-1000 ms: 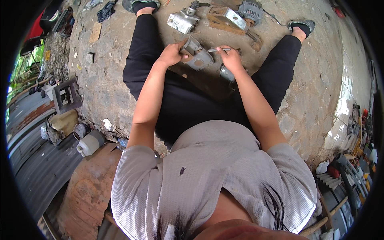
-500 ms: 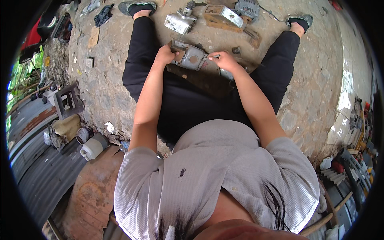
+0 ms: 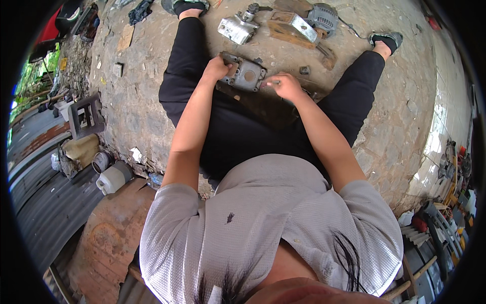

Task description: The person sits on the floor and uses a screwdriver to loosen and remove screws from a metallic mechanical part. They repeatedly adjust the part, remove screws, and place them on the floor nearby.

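From my end I see the left hand [image 3: 217, 68] closed on the left end of the grey casting [image 3: 250, 77], which sits between the legs, its broad face with a round mark turned up; I can't tell whether the ground [image 3: 152, 96] bears any of its weight. My right hand [image 3: 286, 86] is at the casting's right edge, fingers bent narrow, but I can't make out whether they pinch anything. I judge the step in hand to be close work on that edge, left steadying, right working. The next move, as I read it, calls for a firm left grip and small, light right-hand motions. The silver part [image 3: 236, 31] and motor [image 3: 323, 19] lie apart, beyond the casting.
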### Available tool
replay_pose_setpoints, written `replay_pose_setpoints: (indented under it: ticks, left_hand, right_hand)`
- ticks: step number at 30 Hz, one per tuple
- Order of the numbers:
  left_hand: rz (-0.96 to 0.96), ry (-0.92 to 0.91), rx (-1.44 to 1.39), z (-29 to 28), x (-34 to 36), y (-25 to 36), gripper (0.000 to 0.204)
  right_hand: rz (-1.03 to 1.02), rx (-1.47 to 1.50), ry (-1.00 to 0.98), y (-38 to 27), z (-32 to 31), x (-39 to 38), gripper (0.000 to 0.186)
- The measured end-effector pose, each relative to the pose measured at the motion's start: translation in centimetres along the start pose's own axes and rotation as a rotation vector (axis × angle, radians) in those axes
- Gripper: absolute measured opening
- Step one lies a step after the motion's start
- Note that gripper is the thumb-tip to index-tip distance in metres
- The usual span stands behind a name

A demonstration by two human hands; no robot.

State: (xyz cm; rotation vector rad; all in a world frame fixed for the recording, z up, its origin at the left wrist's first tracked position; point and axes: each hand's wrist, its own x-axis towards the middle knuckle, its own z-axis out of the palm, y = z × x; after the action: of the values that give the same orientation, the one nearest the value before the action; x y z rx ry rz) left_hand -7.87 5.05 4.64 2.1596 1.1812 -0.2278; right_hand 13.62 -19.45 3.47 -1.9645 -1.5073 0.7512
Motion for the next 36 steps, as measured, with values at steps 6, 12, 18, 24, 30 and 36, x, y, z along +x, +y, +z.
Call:
replay_pose_setpoints:
  ticks: [6, 12, 18, 24, 30, 36]
  left_hand:
    - [-0.018, 0.011, 0.046, -0.4, -0.5, 1.1, 0.060]
    - [-0.027, -0.010, 0.029, -0.2, -0.1, 0.1, 0.056]
    - [-0.002, -0.008, 0.029, 0.3, 0.4, -0.5, 0.049]
    - [-0.047, 0.008, 0.045, -0.2, -0.4, 0.5, 0.051]
    - [-0.001, -0.042, 0.037, 0.1, 0.4, 0.1, 0.062]
    - [-0.041, -0.003, 0.060, 0.8, 0.6, 0.0, 0.053]
  right_hand:
    - [0.196, -0.015, 0.179, -0.8, 0.3, 0.4, 0.018]
    - [0.098, -0.030, 0.256, -0.6, 0.2, -0.1, 0.016]
    - [0.161, 0.056, 0.194, 0.0, -0.2, -0.1, 0.018]
    - [0.033, -0.128, 0.100, -1.8, 0.8, -1.2, 0.018]
    - [0.162, -0.008, 0.064, -0.1, 0.3, 0.0, 0.018]
    - [0.096, -0.154, 0.095, -1.3, 0.5, 0.1, 0.018]
